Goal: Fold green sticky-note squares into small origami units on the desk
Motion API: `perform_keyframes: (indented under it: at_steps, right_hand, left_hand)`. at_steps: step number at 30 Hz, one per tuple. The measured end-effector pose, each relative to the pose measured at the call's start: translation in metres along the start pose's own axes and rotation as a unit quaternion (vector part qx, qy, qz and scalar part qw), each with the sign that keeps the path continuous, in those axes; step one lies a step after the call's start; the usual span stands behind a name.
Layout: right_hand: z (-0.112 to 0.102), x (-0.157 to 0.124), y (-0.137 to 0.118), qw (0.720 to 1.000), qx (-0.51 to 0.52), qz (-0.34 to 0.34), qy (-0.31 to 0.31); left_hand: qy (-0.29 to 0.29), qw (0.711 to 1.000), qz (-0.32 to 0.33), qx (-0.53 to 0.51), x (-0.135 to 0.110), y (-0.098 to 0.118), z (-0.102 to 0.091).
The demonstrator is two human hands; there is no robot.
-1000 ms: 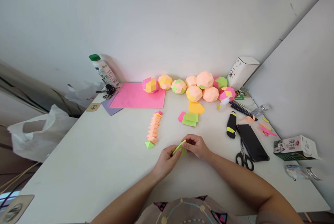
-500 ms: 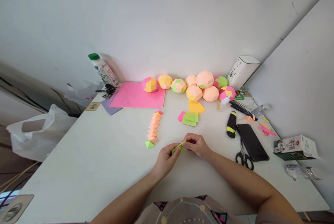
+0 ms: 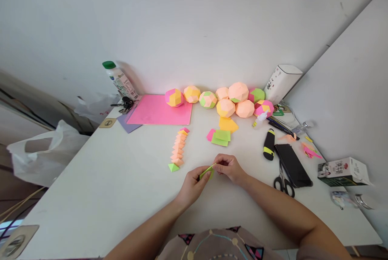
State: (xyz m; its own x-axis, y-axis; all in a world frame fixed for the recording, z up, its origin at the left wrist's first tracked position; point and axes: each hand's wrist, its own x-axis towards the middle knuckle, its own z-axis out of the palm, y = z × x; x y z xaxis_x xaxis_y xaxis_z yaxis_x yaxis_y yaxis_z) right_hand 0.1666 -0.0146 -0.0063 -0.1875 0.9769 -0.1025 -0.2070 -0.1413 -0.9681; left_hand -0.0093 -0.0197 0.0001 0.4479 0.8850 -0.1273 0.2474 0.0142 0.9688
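Here, my left hand [image 3: 194, 180] and right hand [image 3: 229, 168] both pinch folded green paper [image 3: 207, 170]. Loose green sheets [image 3: 222, 135] lie at one o'clock.

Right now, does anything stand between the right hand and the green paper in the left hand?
Nothing visible does. The right hand pinches one end of the green paper; the left hand holds the other. The loose green sheets lie farther away.

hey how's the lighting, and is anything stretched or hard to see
Head view: soft light, with a shadow on the wall beside the bottle; head view: wide-angle stretch, bottle and white container leaning outward; head view: green paper in the left hand, too small to read its folds.
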Motion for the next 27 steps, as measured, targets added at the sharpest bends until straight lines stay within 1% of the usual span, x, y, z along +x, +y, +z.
perform_keyframes:
  at_steps: [5,14,16,21,23,27]
  right_hand:
    - [-0.0006,0.0,-0.0016,1.0,0.011,0.011,0.006]
    - [-0.001,-0.0003,-0.0012,1.0,0.025,-0.006,0.006]
    - [-0.0018,0.0004,0.0001,0.999,0.027,0.0,0.016]
    - [-0.0038,0.0026,0.0017,0.995,0.072,0.025,0.066]
    - [-0.0028,0.0017,0.0016,0.996,0.066,0.018,0.052]
    - [0.0011,-0.0025,0.001,0.999,-0.016,-0.022,-0.026]
  left_hand:
    - [-0.005,1.0,0.004,-0.015,-0.0003,0.0015,-0.0002]
    - [-0.031,0.994,-0.053,-0.091,-0.0002,0.0043,-0.0006]
    - [-0.031,0.991,-0.07,-0.111,0.0001,0.0035,-0.0004]
    - [-0.019,0.983,-0.112,-0.147,0.0019,-0.0009,-0.0002]
    - [-0.018,0.981,-0.115,-0.153,0.0024,-0.0017,-0.0004]
    - [-0.024,0.983,-0.109,-0.149,0.0021,0.0002,-0.0002]
